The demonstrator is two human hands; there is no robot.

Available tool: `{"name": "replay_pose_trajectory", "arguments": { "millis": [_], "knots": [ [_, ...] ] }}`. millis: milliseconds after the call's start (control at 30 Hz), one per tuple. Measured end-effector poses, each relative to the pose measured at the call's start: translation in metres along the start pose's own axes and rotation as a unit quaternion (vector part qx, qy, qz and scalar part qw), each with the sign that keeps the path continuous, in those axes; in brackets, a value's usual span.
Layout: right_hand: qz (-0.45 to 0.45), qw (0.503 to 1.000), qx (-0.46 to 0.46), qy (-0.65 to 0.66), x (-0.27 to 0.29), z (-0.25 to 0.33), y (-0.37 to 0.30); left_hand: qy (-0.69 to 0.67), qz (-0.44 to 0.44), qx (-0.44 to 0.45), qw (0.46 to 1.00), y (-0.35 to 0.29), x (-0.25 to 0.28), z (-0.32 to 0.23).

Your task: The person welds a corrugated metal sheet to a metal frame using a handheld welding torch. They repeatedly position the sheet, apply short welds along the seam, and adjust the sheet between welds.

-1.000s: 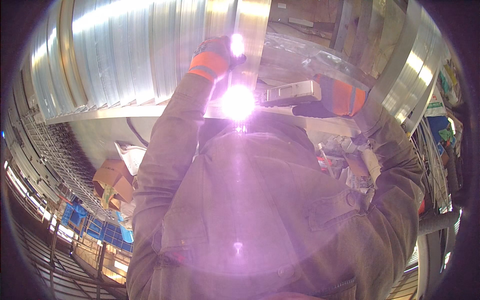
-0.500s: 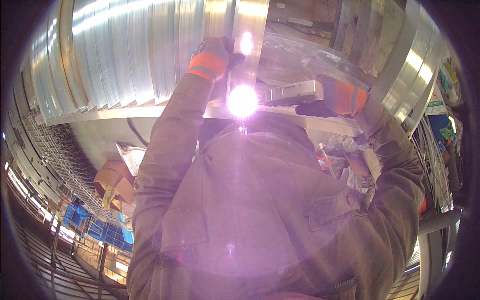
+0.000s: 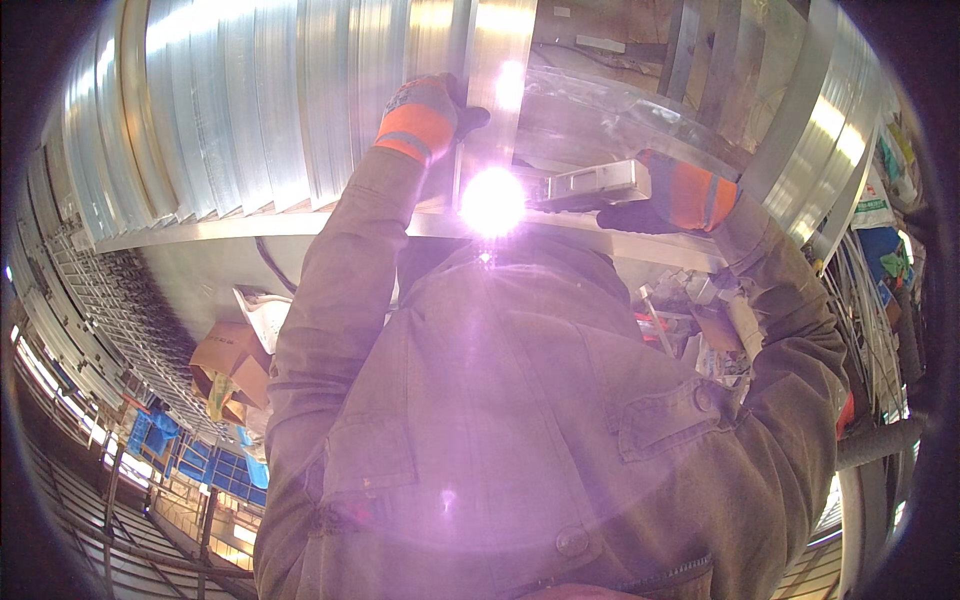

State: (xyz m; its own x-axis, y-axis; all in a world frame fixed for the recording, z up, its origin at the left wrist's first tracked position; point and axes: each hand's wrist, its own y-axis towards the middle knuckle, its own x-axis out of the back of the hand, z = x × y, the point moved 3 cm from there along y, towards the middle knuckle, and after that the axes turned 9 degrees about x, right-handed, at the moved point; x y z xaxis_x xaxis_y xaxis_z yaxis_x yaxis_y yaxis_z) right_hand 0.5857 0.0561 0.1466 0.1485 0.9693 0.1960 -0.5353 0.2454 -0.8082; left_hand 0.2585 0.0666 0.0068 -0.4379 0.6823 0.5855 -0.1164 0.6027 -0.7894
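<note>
My left hand, in a grey and orange glove, grips the edge of a long shiny metal profile, with its dark thumb across it. My right hand, gloved in dark and orange, is closed around a pale, boxy hand tool. The tool's narrow end points left toward the profile. A very bright white-violet glare sits there and hides where the tool and the profile meet. What kind of tool it is I cannot make out.
Several ribbed metal profiles lie side by side on the left. More metal lengths stand at the right. Below are a cardboard box and a cluttered pile. Thin rods or wires hang at the right.
The tool in my right hand has tilted and shifted very slightly. The bright glare has moved a little to the right. My left hand stays in place.
</note>
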Motion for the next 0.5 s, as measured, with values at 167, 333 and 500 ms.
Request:
{"name": "replay_pose_trajectory", "arguments": {
  "millis": [167,333,500],
  "knots": [
    [0.004,0.999,0.036,0.007,-0.002,0.002,0.005,0.013,-0.010,0.000,1.000,0.000,-0.002,-0.001],
    [-0.032,0.997,-0.037,-0.060,-0.001,-0.019,-0.009,0.018,-0.015,0.002,1.000,-0.005,0.005,-0.005],
    [-0.072,0.981,0.175,-0.040,-0.023,-0.083,0.004,-0.024,0.019,-0.019,0.999,-0.007,0.009,-0.001]
  ]
}}
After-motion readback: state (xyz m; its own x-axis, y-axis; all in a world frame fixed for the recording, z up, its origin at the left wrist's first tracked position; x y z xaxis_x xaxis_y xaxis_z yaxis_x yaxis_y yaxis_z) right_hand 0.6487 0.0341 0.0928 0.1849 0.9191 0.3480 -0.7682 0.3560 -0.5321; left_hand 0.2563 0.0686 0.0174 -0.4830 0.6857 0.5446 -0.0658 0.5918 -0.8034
